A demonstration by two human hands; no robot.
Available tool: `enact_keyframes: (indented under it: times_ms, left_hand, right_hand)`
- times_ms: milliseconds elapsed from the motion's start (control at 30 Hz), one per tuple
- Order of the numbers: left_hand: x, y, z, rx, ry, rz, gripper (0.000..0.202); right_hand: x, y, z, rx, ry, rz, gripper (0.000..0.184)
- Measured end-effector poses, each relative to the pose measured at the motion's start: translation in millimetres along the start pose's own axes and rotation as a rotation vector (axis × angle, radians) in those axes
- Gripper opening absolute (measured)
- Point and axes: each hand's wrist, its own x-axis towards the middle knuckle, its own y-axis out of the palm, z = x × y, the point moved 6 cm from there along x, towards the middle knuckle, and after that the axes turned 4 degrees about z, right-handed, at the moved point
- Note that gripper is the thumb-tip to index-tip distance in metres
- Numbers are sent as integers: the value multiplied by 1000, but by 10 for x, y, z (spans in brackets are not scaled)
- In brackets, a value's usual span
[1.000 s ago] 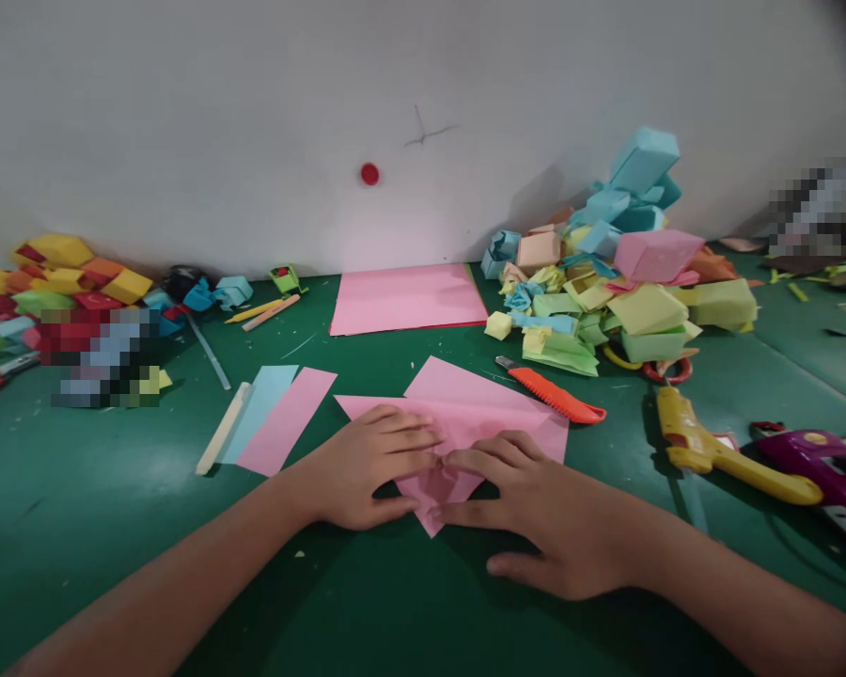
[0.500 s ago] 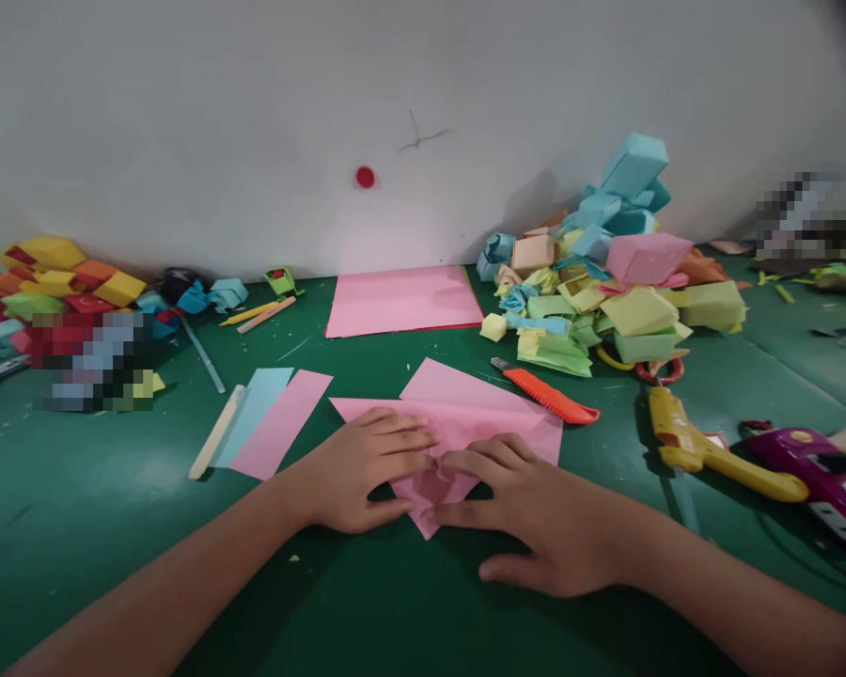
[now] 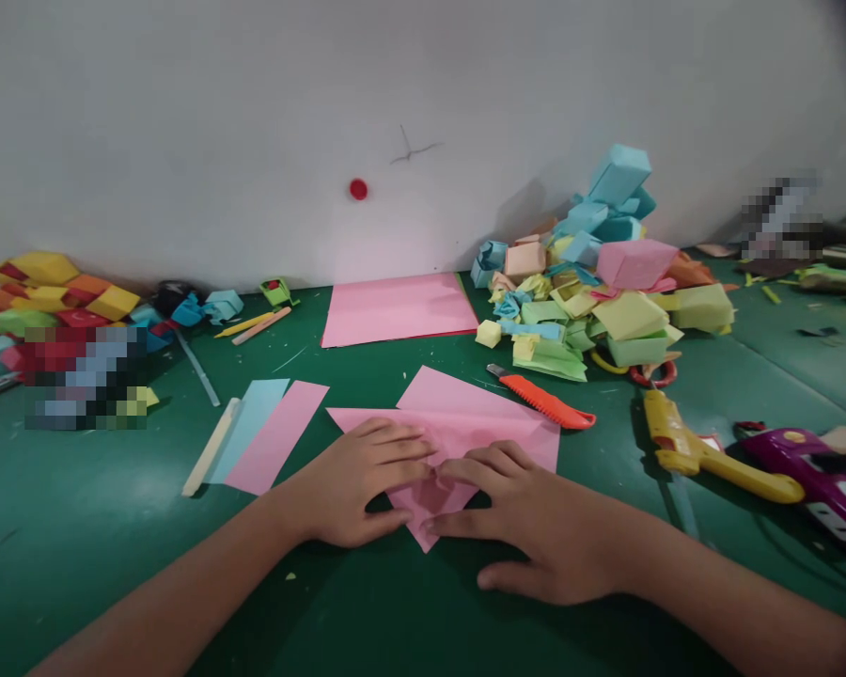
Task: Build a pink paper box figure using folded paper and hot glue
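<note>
A pink sheet of paper (image 3: 479,418), partly folded to a point toward me, lies on the green table (image 3: 99,527). My left hand (image 3: 356,480) rests on its left half, fingers stretched together along the fold and thumb tucked under the near edge. My right hand (image 3: 536,522) presses on the right half, fingers spread flat, index fingertip meeting the left hand's fingertips at the middle crease. Both hands hold the paper down.
A stack of pink sheets (image 3: 399,308) lies by the wall. Pink and blue strips (image 3: 268,432) lie left. An orange utility knife (image 3: 542,399), yellow glue gun (image 3: 705,451) and purple tool (image 3: 810,470) lie right. Folded paper boxes are heaped at right (image 3: 606,282) and far left (image 3: 49,291).
My hands stay pressed on the pink paper with fingertips together; only the view has shifted slightly, everything sliding a little down and left.
</note>
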Motion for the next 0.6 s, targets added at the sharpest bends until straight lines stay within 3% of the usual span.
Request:
enact_keyframes:
  times_ms: [600]
  left_hand:
    - [-6,7,19,-25,-20,-26,49]
  right_hand:
    - [-4,8,-7,-2,15,-3,56]
